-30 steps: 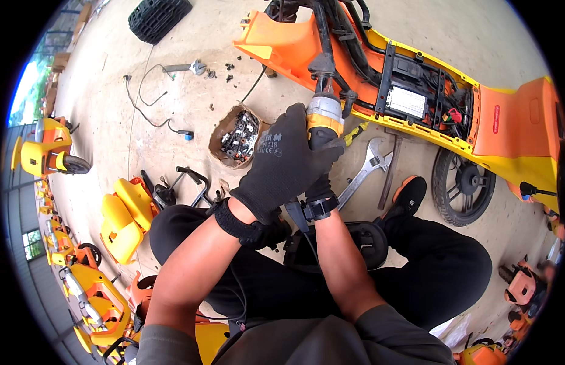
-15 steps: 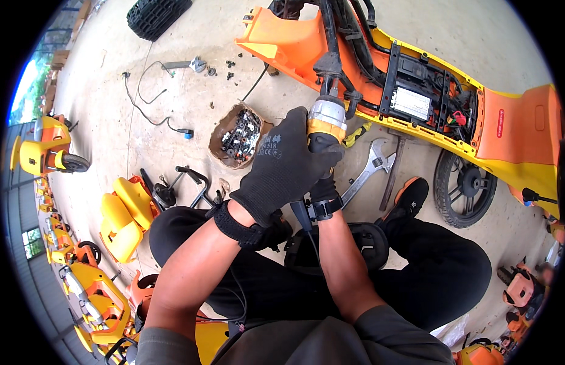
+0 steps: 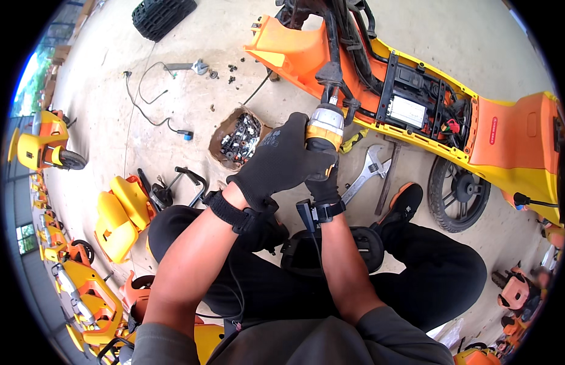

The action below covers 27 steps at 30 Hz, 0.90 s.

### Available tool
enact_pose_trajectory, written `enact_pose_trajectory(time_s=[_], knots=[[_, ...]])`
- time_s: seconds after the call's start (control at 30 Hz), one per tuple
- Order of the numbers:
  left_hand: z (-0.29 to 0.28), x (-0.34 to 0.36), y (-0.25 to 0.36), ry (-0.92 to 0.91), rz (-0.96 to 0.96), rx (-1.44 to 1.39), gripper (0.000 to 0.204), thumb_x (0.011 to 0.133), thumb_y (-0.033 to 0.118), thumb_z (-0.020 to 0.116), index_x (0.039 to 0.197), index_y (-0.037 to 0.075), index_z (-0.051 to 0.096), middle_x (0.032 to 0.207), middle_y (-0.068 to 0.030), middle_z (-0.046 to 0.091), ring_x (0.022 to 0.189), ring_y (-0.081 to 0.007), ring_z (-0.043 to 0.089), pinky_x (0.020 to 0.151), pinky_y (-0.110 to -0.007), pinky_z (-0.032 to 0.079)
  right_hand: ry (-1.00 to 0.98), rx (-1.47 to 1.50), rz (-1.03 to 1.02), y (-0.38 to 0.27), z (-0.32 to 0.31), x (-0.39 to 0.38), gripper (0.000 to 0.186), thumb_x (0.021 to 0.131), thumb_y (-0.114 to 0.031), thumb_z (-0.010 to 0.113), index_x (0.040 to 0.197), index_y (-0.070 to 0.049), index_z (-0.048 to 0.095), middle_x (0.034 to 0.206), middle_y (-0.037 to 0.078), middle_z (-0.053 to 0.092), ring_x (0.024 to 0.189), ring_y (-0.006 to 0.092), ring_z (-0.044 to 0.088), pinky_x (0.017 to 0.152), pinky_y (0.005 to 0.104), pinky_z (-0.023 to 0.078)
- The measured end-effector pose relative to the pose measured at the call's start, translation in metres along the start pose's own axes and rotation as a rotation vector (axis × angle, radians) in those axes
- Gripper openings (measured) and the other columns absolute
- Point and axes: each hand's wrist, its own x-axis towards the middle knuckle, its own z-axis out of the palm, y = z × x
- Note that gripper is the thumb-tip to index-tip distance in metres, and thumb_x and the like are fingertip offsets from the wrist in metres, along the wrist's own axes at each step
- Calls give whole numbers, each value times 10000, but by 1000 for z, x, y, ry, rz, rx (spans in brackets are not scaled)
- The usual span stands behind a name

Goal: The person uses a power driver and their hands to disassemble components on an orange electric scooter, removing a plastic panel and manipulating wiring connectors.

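A yellow-and-black power drill (image 3: pixel 324 125) with a silver-grey front points away from me, its tip against the end of a black tube (image 3: pixel 329 76) on the orange-and-yellow scooter body (image 3: pixel 380 118). My left hand (image 3: pixel 281 163), in a black glove, is closed round the drill from the left, its thumb across the back. Below it, my right hand (image 3: pixel 324 187), also gloved, is closed at the drill's handle; the left hand and tool hide most of its fingers. Just left of the drill stands a torn brown bag (image 3: pixel 217 146) full of bolts and small metal parts.
A large adjustable wrench (image 3: pixel 372 167) and a hammer-like bar (image 3: pixel 387 179) lie right of my hands. A loose cable (image 3: pixel 136 100), another adjustable wrench (image 3: pixel 197 66) and yellow panels (image 3: pixel 119 213) lie to the left. Beside my foot is the scooter's wheel (image 3: pixel 459 194).
The view has shifted slightly. Both hands stay on the drill, which remains at the tube's end; my left hand has turned a little.
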Motion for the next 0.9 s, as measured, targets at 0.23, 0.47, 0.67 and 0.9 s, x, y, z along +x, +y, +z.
enact_pose_trajectory(time_s=[0.23,0.47,0.67,0.9], knots=[[-2,7,-10,-87,-59,-2,605,790,325,749,1189,-66,517,959,-154,646,859,-190,642,730,-314,523,-52,626,49,-12,10,-1,677,985,-580,364,1380,-34,427,1243,169,579,1098,290,609,957,421,508],[-5,1,-13,-202,-162,150,594,790,343,726,1176,-68,537,976,-168,653,873,-205,649,749,-317,513,-56,647,69,13,7,-20,686,986,-605,317,1399,-64,409,1295,145,551,1157,284,575,1016,425,464],[-14,-1,-9,-235,-273,317,718,743,454,772,1201,-47,541,998,-195,666,904,-256,664,801,-333,514,60,538,125,22,12,-24,622,992,-555,374,1375,-68,429,1261,120,571,1101,252,606,952,387,509],[3,-7,-73,-156,-387,316,946,665,606,757,1165,-160,517,962,-300,666,932,-358,681,788,-398,539,-32,-723,-61,39,15,-31,412,866,-35,622,1262,-30,505,1197,136,607,1085,229,608,918,368,506]])
